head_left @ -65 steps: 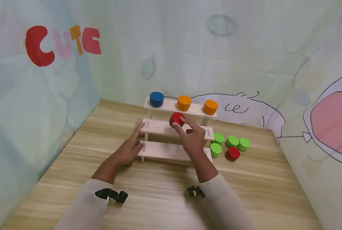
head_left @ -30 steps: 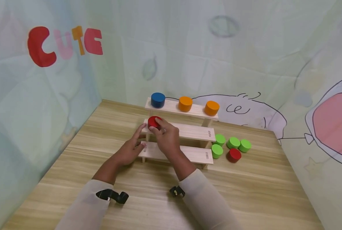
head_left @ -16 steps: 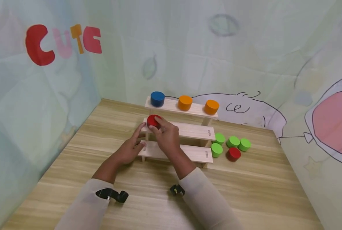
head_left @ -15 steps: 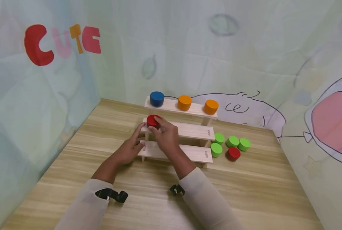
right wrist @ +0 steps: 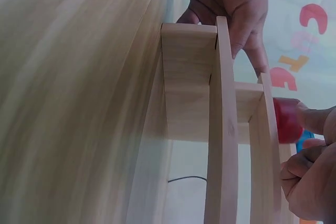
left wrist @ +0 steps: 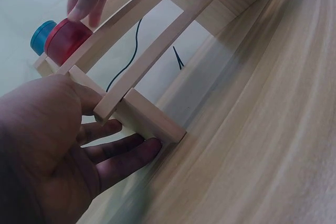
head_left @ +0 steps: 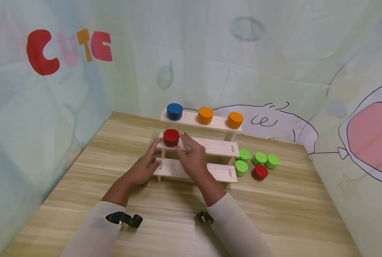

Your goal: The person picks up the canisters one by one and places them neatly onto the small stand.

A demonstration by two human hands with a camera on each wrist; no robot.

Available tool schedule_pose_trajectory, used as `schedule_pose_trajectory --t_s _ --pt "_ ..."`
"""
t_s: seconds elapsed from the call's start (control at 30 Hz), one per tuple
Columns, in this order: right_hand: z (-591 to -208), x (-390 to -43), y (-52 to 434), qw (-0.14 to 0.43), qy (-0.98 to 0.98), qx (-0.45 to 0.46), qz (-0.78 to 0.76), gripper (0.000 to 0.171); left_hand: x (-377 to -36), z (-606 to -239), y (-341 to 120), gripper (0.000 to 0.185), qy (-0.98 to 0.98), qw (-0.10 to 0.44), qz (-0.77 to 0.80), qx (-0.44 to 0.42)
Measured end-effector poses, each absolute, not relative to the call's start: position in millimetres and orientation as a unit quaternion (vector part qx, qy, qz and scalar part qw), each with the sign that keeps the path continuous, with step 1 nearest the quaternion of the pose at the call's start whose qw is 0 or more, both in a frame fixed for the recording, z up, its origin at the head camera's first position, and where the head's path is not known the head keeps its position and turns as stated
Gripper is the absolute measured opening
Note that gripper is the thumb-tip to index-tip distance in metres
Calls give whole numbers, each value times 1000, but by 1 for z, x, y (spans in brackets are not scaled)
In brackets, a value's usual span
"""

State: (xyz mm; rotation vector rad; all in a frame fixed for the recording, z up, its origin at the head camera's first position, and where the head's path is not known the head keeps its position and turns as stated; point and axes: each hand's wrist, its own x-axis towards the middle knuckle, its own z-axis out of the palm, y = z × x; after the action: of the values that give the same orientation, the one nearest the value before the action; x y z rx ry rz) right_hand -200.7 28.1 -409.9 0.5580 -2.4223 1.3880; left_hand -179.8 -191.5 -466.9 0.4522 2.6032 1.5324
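A three-tier wooden shelf (head_left: 210, 146) stands on the table. A red cylinder (head_left: 171, 137) sits upright at the left end of its middle tier. My right hand (head_left: 192, 157) hovers just right of it, fingers loose and spread. In the right wrist view one fingertip (right wrist: 315, 120) touches the red cylinder (right wrist: 286, 121). My left hand (head_left: 146, 166) rests with straight fingers against the shelf's left end. In the left wrist view those fingers (left wrist: 121, 153) lie along the lower side support (left wrist: 149, 121). The top tier carries a blue cylinder (head_left: 175, 111) and two orange ones (head_left: 205, 115).
Several green cylinders (head_left: 259, 157) and a second red one (head_left: 260, 171) lie on the table (head_left: 274, 207) right of the shelf. Printed cloth walls close in the left, back and right sides. The bottom tier (head_left: 221, 172) is bare.
My right hand carried the red cylinder from the middle of the middle tier to its left end, set it down and loosened its grip. The left hand stayed in place.
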Motion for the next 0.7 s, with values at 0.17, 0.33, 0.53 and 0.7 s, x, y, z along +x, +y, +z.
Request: schedule_pose_trajectory --t_s 0.17,0.33,0.53,0.7 --pt "-408 -192 45 143 -845 196 476 58 -180 -467 -191 80 852 40 499 150" --pt "-407 -183 63 137 -853 198 462 56 -180 -467 -192 80 851 33 499 158" --pt "-407 -177 82 143 -858 214 445 53 -179 -469 -194 81 856 34 496 145" --pt "-406 -172 99 142 -847 208 468 51 -180 -469 -192 81 850 37 504 151"
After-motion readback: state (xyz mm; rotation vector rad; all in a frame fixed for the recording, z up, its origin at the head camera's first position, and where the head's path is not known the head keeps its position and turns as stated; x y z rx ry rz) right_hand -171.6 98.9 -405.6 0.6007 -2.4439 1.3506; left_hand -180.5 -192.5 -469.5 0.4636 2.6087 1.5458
